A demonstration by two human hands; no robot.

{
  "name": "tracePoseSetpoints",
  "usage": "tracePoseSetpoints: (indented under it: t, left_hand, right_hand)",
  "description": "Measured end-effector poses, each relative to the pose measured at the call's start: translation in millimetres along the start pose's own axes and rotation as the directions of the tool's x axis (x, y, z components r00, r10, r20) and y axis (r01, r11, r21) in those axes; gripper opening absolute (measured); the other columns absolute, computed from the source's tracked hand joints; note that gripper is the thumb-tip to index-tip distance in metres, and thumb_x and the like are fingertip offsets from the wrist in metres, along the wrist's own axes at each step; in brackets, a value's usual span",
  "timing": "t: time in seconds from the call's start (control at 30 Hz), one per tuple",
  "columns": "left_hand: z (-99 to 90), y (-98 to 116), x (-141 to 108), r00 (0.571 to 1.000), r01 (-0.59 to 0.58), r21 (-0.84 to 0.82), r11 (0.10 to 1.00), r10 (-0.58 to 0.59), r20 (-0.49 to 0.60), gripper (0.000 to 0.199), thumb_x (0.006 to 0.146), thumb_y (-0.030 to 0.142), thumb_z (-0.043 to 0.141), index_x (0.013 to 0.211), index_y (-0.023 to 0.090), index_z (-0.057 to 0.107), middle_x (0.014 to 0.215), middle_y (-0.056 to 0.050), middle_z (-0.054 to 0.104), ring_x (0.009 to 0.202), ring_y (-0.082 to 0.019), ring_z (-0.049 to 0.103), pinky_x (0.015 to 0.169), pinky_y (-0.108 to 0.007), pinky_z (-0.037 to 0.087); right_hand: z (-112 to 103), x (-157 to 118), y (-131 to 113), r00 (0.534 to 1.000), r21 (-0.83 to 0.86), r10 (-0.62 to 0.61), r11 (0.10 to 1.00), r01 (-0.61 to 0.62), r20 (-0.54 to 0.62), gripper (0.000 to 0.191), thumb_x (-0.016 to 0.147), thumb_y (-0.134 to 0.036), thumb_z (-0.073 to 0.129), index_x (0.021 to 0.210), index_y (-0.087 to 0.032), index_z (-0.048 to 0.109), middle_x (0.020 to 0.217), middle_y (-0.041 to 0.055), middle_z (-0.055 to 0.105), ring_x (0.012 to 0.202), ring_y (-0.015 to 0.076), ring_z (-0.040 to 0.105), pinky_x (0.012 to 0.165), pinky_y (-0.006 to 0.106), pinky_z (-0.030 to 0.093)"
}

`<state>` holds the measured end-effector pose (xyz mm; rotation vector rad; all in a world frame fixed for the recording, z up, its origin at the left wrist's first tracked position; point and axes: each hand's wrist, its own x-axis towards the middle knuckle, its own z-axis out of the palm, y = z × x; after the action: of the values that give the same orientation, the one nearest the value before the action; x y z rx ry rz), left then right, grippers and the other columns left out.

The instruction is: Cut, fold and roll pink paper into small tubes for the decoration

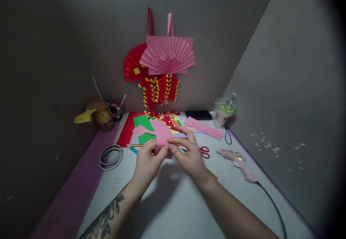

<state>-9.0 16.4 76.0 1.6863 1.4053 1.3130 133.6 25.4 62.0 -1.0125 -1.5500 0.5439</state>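
Both hands hold one piece of pink paper (pixel 161 131) above the white tabletop, and the paper bends near its lower part. My left hand (pixel 148 159) grips its lower left edge between thumb and fingers. On the right side, my right hand (pixel 189 156) pinches the same paper, its thumb close to the left thumb and its upper fingers lifted. Behind the paper lie a green sheet (pixel 137 123), a red sheet (pixel 125 132) and small red and yellow paper rolls (pixel 173 126).
Pink strips (pixel 205 128), red-handled scissors (pixel 205 152) and a pink glue gun (pixel 238 159) with its cable lie right. Tape rolls (pixel 111 158) lie left. Cups (pixel 102 115) (pixel 225 113) and a black phone (pixel 198 115) stand behind. Paper fans (pixel 169 53) hang on the wall.
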Motion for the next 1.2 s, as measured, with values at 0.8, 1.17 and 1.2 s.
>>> tracePoseSetpoints:
  t: [0.8,1.17,1.2]
  left_hand:
    - [-9.6,0.8,1.8,0.999,-0.042,-0.052,0.998,0.043,0.018,0.015,0.078,0.029,0.064,0.072,0.016,0.071,0.067,0.0,0.059,0.065,-0.014,0.051,0.062,-0.024,0.039]
    - [-8.7,-0.4,0.3,0.998,0.068,-0.206,0.976,-0.063,0.028,0.02,0.076,0.034,0.068,0.08,0.015,0.073,0.076,-0.005,0.066,0.072,-0.017,0.057,0.064,-0.026,0.044]
    - [-8.5,-0.8,0.2,0.997,0.079,-0.218,0.973,-0.076,0.024,0.02,0.075,0.034,0.068,0.08,0.015,0.073,0.075,-0.005,0.066,0.071,-0.017,0.057,0.063,-0.025,0.045]
  right_hand:
    - [0.7,-2.7,-6.0,0.983,0.185,0.178,0.968,-0.169,-0.032,0.011,0.075,-0.024,0.07,0.085,-0.023,0.075,0.085,0.0039,0.074,0.078,0.018,0.067,0.074,0.031,0.054]
    - [2.8,-4.9,-5.7,0.974,0.259,0.221,0.945,-0.201,-0.047,0.013,0.074,-0.025,0.071,0.086,-0.022,0.071,0.086,0.0034,0.072,0.077,0.017,0.065,0.07,0.029,0.054]
    - [3.0,-4.6,-5.8,0.974,0.276,0.221,0.941,-0.196,-0.059,0.013,0.074,-0.025,0.071,0.086,-0.022,0.07,0.084,0.0032,0.071,0.077,0.0168,0.065,0.069,0.029,0.054]
